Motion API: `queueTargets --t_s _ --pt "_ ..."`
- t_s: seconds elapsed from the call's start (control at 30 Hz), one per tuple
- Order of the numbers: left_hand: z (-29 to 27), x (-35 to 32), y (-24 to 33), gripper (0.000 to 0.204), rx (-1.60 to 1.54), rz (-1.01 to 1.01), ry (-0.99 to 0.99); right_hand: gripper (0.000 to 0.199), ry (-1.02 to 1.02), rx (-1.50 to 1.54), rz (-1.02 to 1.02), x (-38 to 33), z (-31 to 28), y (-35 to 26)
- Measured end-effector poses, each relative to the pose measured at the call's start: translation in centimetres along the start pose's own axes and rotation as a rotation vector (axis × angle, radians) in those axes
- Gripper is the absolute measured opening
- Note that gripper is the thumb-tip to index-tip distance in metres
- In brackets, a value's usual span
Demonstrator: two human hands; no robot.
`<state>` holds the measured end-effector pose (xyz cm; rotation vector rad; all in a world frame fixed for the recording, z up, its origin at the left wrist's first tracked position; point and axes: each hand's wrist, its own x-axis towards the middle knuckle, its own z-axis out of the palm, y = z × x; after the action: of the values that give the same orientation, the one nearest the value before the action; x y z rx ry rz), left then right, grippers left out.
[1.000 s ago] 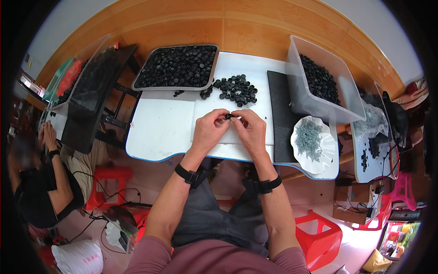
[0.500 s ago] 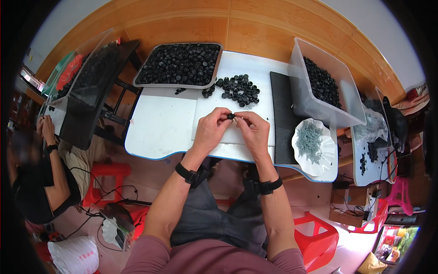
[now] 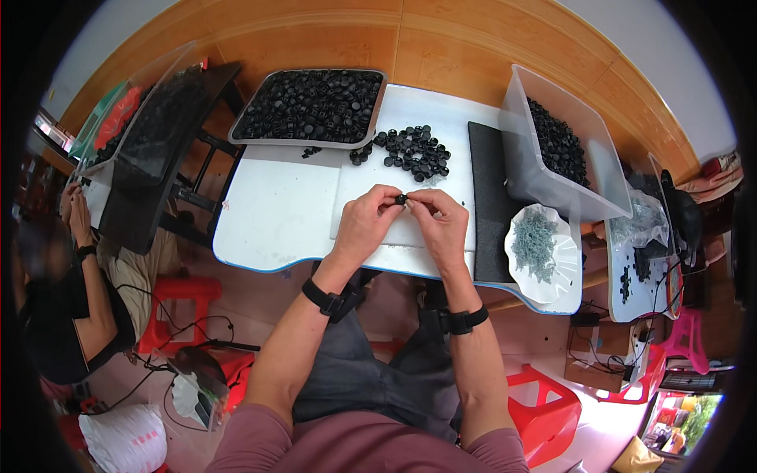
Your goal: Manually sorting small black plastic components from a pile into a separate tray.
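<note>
Over the near middle of the white table [image 3: 276, 201], my left hand [image 3: 369, 225] is closed, pinching a small round black plastic cap [image 3: 400, 199] between thumb and forefinger. My right hand [image 3: 438, 225] meets it from the other side, its thumb and forefinger pressed together at the cap's edge. Whatever tiny thing those right fingertips may hold is too small to make out. Just beyond both hands lies a loose heap of similar black caps [image 3: 418, 154]. A white fluted dish [image 3: 564, 272] to the right holds a tangle of thin grey-green pieces [image 3: 535, 243].
A tray [image 3: 315, 144] full of black parts stands at the back left. A clear plastic bin [image 3: 564, 197] with more sits at the right, partly on a black mat [image 3: 490, 213]. Another person's hands [image 3: 77, 213] work at the far left. Red stools [image 3: 544, 410] stand below the table.
Both hands stay almost in place, still together at the black cap. The cap appears slightly turned between the fingertips. The whole view has shifted a little.
</note>
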<state>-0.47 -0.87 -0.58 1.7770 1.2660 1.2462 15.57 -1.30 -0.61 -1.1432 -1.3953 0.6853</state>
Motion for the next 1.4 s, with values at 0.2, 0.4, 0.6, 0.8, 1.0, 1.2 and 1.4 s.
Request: queueTargets --t_s 0.2,0.4,0.6,0.8,1.0,1.2,1.4 --pt "0.1 -0.1 -0.3 0.023 0.041 0.036 0.006 0.012 -0.001 -0.044 -0.086 0.2 0.1 0.0" --pt "0.1 0.0 -0.3 0.022 0.067 0.040 0.007 0.010 0.003 -0.102 -0.137 0.1 0.3 -0.3" --pt "-0.1 0.1 -0.1 0.022 0.059 0.020 0.005 0.011 -0.004 -0.174 -0.193 0.0 0.4 -0.5" --pt "-0.2 0.3 0.2 0.020 0.010 -0.050 -0.006 0.013 0.001 -0.260 -0.356 -0.3 0.5 -0.2" --pt "-0.6 0.5 -0.4 0.027 -0.088 -0.133 -0.037 0.025 0.024 -0.408 -0.488 -0.3 0.9 -0.4" --pt "-1.0 0.8 0.3 0.027 -0.206 -0.202 -0.081 0.027 0.036 -0.485 -0.543 0.0 0.7 -0.1" --pt "-1.3 0.8 -0.8 0.023 -0.374 -0.287 -0.113 0.029 0.023 -0.414 -0.593 -0.1 1.0 -0.3"
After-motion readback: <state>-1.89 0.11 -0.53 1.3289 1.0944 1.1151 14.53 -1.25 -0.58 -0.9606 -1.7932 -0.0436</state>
